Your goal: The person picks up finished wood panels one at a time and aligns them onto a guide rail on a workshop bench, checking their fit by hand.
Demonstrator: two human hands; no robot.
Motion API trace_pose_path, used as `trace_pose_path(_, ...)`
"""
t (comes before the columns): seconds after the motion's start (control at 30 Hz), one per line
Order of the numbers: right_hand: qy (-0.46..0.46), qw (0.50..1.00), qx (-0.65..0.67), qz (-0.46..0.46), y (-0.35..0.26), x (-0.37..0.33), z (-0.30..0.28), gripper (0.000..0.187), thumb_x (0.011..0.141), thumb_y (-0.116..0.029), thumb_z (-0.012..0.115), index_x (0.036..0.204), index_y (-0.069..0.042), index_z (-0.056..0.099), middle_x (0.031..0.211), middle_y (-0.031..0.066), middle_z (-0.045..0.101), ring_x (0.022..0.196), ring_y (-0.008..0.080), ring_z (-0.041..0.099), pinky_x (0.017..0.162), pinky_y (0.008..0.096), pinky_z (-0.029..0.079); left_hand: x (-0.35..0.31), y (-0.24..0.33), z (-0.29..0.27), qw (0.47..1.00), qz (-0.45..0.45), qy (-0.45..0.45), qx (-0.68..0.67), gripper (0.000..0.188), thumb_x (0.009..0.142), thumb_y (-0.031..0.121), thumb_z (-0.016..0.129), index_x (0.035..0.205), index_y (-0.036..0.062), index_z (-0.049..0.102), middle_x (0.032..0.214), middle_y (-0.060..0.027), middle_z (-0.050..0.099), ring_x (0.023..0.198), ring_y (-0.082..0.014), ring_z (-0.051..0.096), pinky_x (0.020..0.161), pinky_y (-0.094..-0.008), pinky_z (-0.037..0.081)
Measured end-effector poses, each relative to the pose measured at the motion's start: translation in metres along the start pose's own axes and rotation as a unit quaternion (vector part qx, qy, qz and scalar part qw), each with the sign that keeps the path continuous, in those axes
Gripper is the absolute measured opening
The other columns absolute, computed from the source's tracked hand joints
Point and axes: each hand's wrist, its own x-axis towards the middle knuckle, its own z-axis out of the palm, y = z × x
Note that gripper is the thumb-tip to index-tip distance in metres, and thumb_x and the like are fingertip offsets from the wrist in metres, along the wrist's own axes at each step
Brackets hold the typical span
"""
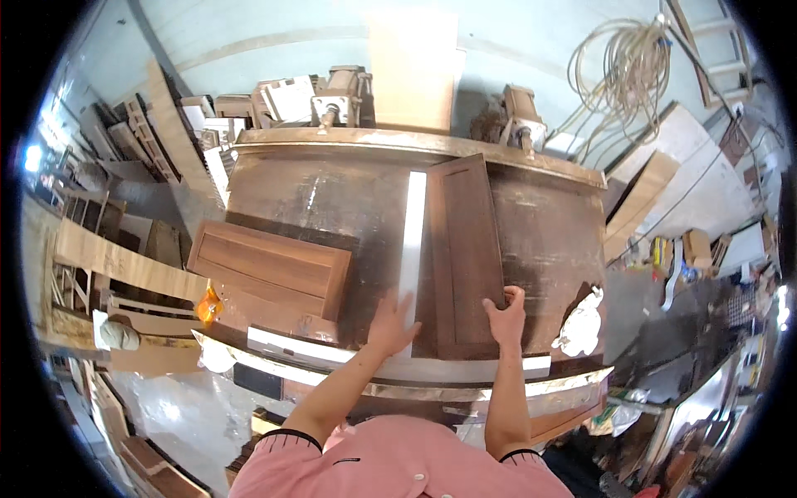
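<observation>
Panel [465, 249] at right fingers [515, 293], left fingers [389, 305] over strip [413, 224], shirt mark [346, 460] illegible

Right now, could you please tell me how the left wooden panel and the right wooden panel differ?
The left panel lies crosswise, slanting slightly, while the right panel points away from the person. The left panel looks redder and lighter; the right panel looks darker. The right grip is at the right panel's right edge, while the left panel is untouched. Both are rectangular, with a frame around an inner section.
</observation>
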Motion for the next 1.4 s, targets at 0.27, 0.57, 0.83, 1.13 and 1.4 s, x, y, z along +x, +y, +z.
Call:
trace_pose_path(0.27, -0.183, 0.979, 0.080, -0.035, -0.037, -0.070, -0.010, 0.035, 0.092, -0.014, 0.076, 0.125, -0.005, 0.066, 0.104, 0.0085, 0.075, 0.092, 0.0159, 0.071, 0.084, 0.0320, 0.056, 0.069, 0.053, -0.036, 0.882, -0.112, -0.016, -0.458, 0.060, 0.102, 0.048, 0.057, 0.135, -0.0019, 0.060, 0.136, -0.0267, 0.061, 0.130, -0.0357, 0.057, 0.108, -0.0436, 0.043)
trace_pose_path(0.57, 0.171, 0.984, -0.007, 0.040, 0.016, -0.183, 0.058, 0.069, 0.097, -0.025, 0.072, 0.155, -0.013, 0.037, 0.150, 0.0155, 0.042, 0.133, 0.0266, 0.046, 0.111, 0.0454, 0.037, 0.058, 0.025, -0.041, 0.758, -0.157, 0.060, -0.630, 0.048, 0.098, 0.024, 0.067, 0.138, 0.0001, 0.056, 0.126, -0.0123, 0.067, 0.107, -0.0224, 0.065, 0.088, -0.0394, 0.053)
trace_pose_path(0.83, 0.110, 0.872, 0.459, 0.130, -0.098, -0.185, 0.077, 0.057, 0.103, -0.038, 0.056, 0.147, -0.004, 0.046, 0.144, 0.0150, 0.052, 0.131, 0.0345, 0.051, 0.110, 0.0514, 0.042, -0.053, -0.023, -0.136, 0.631, -0.090, 0.021, -0.770, 0.037, 0.102, 0.020, 0.064, 0.134, 0.0035, 0.056, 0.122, -0.0057, 0.066, 0.102, -0.0178, 0.065, 0.085, -0.0351, 0.055)
trace_pose_path(1.13, -0.085, 0.964, 0.247, -0.058, -0.175, -0.135, 0.186, 0.055, 0.103, -0.031, 0.061, 0.142, 0.007, 0.052, 0.135, 0.0177, 0.061, 0.121, 0.0269, 0.057, 0.105, 0.0389, 0.042, -0.126, -0.171, -0.186, 0.619, -0.139, 0.158, -0.757, 0.044, 0.102, 0.034, 0.062, 0.136, 0.0067, 0.057, 0.116, -0.0074, 0.069, 0.099, -0.0202, 0.068, 0.089, -0.0380, 0.055)
trace_pose_path(1.4, -0.117, 0.970, 0.211, -0.029, -0.203, -0.123, 0.256, 0.062, 0.104, -0.027, 0.059, 0.152, 0.007, 0.039, 0.149, 0.0195, 0.052, 0.133, 0.0287, 0.051, 0.112, 0.0378, 0.038, -0.112, -0.240, -0.192, 0.653, -0.179, 0.129, -0.724, 0.051, 0.104, 0.042, 0.056, 0.135, 0.0018, 0.053, 0.118, -0.0121, 0.067, 0.104, -0.0250, 0.070, 0.088, -0.0404, 0.058)
